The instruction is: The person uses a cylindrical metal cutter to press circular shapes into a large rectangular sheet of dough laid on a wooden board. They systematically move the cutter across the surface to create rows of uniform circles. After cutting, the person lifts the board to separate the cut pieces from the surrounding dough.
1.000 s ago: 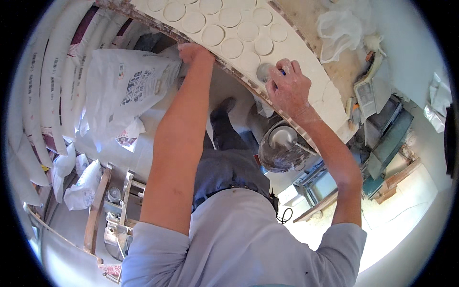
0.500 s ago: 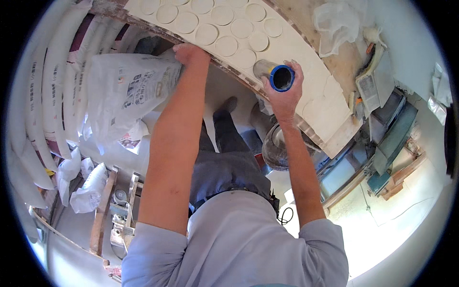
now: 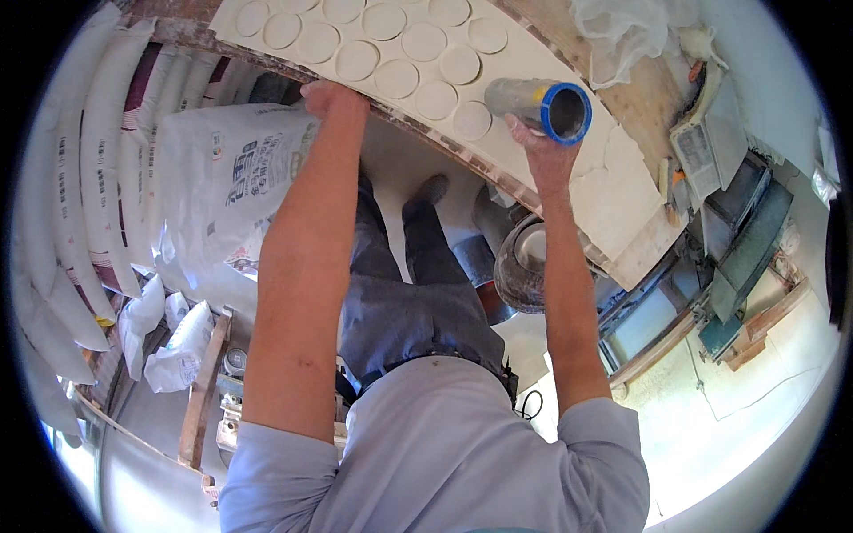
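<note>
My right hand (image 3: 546, 158) grips a grey cylindrical tube cutter (image 3: 518, 96) with a blue rim round its open end. The tube lies tilted above a pale dough sheet (image 3: 613, 182), its blue end towards me. Many round outlines are cut in the sheet; the nearest cut dough round (image 3: 472, 120) lies just left of the tube. At the near edge of the table (image 3: 418, 123) rests my left hand (image 3: 330, 98), its fingers curled down and mostly hidden.
White printed sacks (image 3: 98, 169) are stacked at the left, beside a large plastic bag (image 3: 235, 169). Crumpled clear plastic (image 3: 617, 35) lies at the table's far side. A round metal pot (image 3: 522, 266) stands below the near edge. Boards and frames (image 3: 742, 240) crowd the right.
My right hand has lifted the tube cutter off the dough and tipped it to the right; a fresh round outline shows where it stood. The left hand stays at the edge.
</note>
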The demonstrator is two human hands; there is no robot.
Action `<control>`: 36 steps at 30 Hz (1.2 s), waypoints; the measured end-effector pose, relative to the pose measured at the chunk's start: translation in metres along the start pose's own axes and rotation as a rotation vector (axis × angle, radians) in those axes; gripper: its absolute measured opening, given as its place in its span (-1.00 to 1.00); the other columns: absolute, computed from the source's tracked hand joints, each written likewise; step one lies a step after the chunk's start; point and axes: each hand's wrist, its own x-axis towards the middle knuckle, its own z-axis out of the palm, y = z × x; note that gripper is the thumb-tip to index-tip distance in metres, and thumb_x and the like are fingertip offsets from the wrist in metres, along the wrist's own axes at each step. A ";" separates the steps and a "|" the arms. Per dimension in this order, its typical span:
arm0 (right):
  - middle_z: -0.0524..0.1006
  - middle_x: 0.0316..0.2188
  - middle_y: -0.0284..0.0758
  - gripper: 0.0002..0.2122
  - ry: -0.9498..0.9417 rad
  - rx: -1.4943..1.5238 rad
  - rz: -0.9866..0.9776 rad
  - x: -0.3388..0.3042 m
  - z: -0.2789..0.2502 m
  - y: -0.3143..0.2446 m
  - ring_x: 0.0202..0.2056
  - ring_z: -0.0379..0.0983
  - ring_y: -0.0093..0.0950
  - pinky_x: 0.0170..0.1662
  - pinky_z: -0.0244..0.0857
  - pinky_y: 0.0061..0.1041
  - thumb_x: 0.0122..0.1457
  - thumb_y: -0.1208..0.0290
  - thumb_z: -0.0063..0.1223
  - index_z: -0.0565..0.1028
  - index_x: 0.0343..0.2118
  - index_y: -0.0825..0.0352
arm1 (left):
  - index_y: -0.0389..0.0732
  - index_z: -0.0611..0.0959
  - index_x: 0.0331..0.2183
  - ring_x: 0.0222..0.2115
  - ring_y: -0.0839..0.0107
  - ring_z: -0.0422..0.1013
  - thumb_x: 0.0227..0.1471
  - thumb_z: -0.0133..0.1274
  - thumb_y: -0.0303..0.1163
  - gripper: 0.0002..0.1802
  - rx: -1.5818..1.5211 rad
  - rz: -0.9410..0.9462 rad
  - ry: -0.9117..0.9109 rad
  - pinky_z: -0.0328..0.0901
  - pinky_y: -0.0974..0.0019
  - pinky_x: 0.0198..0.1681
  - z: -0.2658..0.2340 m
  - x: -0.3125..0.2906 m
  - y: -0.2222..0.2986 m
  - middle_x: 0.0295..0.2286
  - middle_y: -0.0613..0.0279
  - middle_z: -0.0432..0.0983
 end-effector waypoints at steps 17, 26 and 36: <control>0.58 -0.04 -0.29 -0.46 -0.059 -0.342 -0.244 0.017 0.004 -0.016 0.00 0.47 -0.48 0.02 0.42 -0.39 -0.09 0.41 0.54 0.52 -0.01 0.35 | -0.26 0.52 -0.09 -0.24 0.23 0.64 0.24 0.09 -0.35 -0.74 0.380 0.120 -0.032 0.59 0.20 -0.34 0.000 -0.008 0.007 -0.19 0.04 0.65; 0.53 -0.27 -0.39 -0.81 -0.327 -1.147 -0.805 0.051 0.019 -0.074 -0.21 0.49 -0.34 -0.35 0.47 -0.32 -0.08 0.35 0.29 0.60 -0.34 0.16 | -0.29 0.55 -0.13 -0.21 0.09 0.65 0.28 0.02 -0.39 -0.80 -0.308 -0.158 -0.035 0.62 0.10 -0.32 0.001 -0.015 0.011 -0.19 -0.07 0.64; 0.53 -0.35 -0.42 -0.87 -0.120 -1.006 -0.838 0.052 0.021 -0.039 -0.32 0.47 -0.35 -0.45 0.41 -0.32 -0.15 0.45 0.25 0.56 -0.47 0.15 | -0.34 0.59 -0.13 -0.16 0.02 0.63 0.30 0.00 -0.36 -0.75 0.070 -0.062 0.033 0.61 0.09 -0.23 -0.002 -0.032 0.024 -0.15 -0.17 0.63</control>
